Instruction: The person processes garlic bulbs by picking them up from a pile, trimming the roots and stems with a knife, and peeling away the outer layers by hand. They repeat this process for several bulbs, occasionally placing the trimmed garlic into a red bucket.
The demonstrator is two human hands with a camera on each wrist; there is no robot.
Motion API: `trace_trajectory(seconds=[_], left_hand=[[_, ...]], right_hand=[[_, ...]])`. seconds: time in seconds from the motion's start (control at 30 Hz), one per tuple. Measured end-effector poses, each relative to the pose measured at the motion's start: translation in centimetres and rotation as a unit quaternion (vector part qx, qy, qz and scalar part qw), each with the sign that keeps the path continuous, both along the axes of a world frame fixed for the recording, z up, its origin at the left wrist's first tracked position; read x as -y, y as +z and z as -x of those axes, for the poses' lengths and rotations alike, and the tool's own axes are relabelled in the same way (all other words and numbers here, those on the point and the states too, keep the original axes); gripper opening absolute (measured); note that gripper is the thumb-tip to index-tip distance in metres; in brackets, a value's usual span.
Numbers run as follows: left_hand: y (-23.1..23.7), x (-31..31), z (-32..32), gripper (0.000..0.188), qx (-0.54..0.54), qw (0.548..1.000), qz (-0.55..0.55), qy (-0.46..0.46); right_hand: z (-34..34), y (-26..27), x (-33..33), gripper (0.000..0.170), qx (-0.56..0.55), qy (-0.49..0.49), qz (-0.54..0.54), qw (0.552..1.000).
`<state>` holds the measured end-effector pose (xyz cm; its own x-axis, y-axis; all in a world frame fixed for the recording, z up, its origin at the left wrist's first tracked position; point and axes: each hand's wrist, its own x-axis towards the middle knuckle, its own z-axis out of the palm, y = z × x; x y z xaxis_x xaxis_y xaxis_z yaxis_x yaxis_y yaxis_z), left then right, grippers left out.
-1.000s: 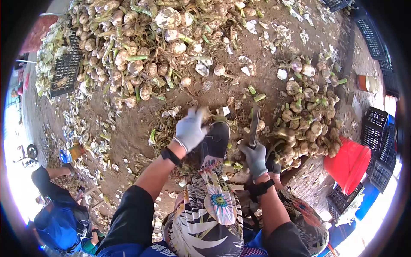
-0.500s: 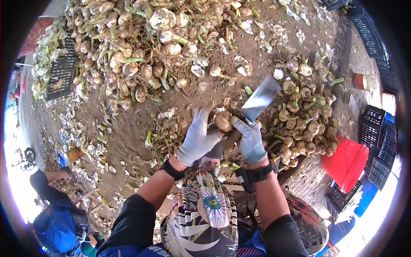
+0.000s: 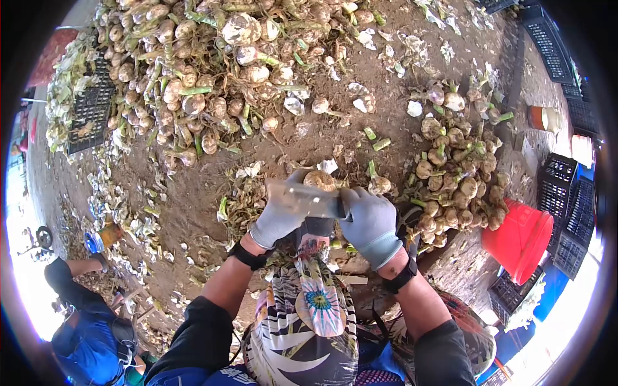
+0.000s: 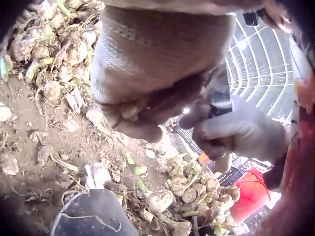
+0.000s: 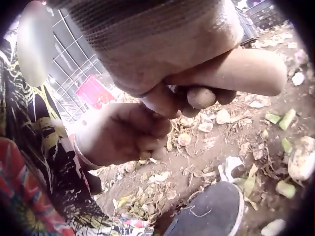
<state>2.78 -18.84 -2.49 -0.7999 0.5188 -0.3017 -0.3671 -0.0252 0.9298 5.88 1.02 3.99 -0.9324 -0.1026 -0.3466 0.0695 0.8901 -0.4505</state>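
Note:
In the head view my gloved left hand (image 3: pixel 278 220) holds a garlic bulb (image 3: pixel 320 180) over the shoe. My gloved right hand (image 3: pixel 371 224) grips a cleaver, its broad blade (image 3: pixel 299 200) turned leftward across the near side of the bulb and overlapping the left fingers. The right wrist view shows the cleaver's pale wooden handle (image 5: pixel 236 73) sticking out of the right fist. From the left wrist, the right hand (image 4: pixel 241 129) appears just beyond the left one, with the bulb mostly hidden by the left palm and fingers.
A large heap of untrimmed garlic (image 3: pixel 193 83) lies ahead to the left. Trimmed bulbs (image 3: pixel 460 180) are piled on the right, beside a red bucket (image 3: pixel 518 241) and black crates (image 3: pixel 563 174). Cut stems (image 3: pixel 381 144) and skins litter the ground. Another person (image 3: pixel 93 328) sits at lower left.
The left hand has brought a bulb in front of the body, and the right hand has come in to meet it. The cleaver has swung from pointing forward and right to pointing left.

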Motion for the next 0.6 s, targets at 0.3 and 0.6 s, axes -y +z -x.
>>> trace_trajectory(seconds=[0.3, 0.6], left_hand=[[5.5, -0.3, 1.1, 0.049, 0.012, 0.996, -0.012, -0.088], [0.4, -2.9, -0.2, 0.045, 0.056, 0.959, 0.19, 0.203]], right_hand=[[-1.6, -6.1, -4.2, 0.029, 0.197, -0.223, 0.012, 0.955], [-0.1, -2.4, -0.9, 0.018, 0.122, -0.394, 0.602, 0.684]])
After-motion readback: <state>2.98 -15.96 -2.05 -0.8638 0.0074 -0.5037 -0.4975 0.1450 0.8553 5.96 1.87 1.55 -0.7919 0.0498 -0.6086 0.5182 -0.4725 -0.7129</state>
